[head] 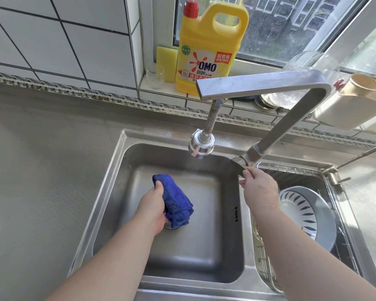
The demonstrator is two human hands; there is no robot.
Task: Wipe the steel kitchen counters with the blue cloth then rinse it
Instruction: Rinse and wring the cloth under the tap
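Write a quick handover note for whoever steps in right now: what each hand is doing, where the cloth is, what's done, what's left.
Left hand grips the bunched blue cloth over the left basin of the sink, below the spray head.
Right hand holds the tap lever.
A faint spray may be starting; hard to tell.
Whether the counter is fully wiped can't be judged.
Left: rinse the cloth, wring it, shut the tap.

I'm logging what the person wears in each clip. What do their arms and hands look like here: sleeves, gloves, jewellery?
Both forearms are bare as far as the frame shows, with no sleeves in view. The left hand and right hand wear no gloves. No watch, bracelet or ring is visible on either.
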